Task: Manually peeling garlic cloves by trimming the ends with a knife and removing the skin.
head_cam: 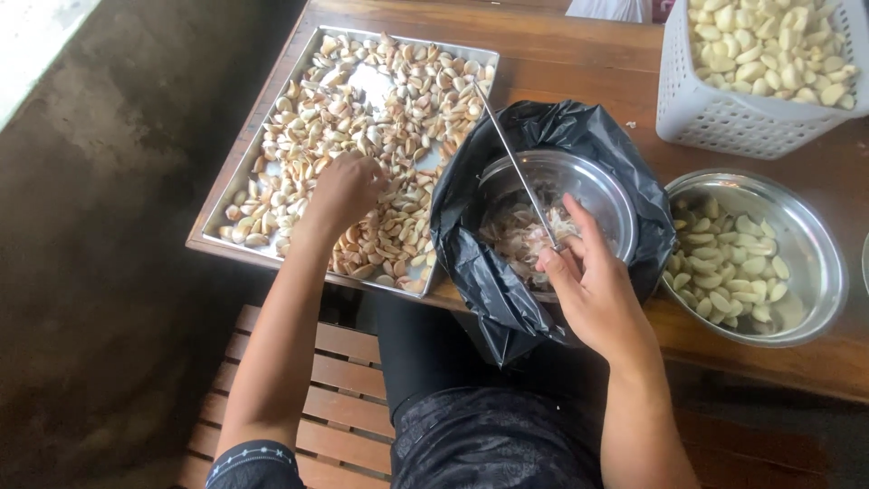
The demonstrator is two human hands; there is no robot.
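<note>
My left hand (pixel 344 190) reaches into a metal tray (pixel 237 177) full of unpeeled garlic cloves (pixel 380 100), fingers curled down among them. My right hand (pixel 588 281) grips a thin knife (pixel 511 158) whose blade points up and to the left. It hovers over a steel bowl (pixel 597 186) of garlic skins, which sits inside a black plastic bag (pixel 471 244).
A steel bowl (pixel 815 263) of peeled cloves stands at the right. A white plastic basket (pixel 724 118) heaped with peeled garlic sits at the back right. All rest on a wooden table (pixel 579 63); a slatted wooden bench (pixel 335 407) is under me.
</note>
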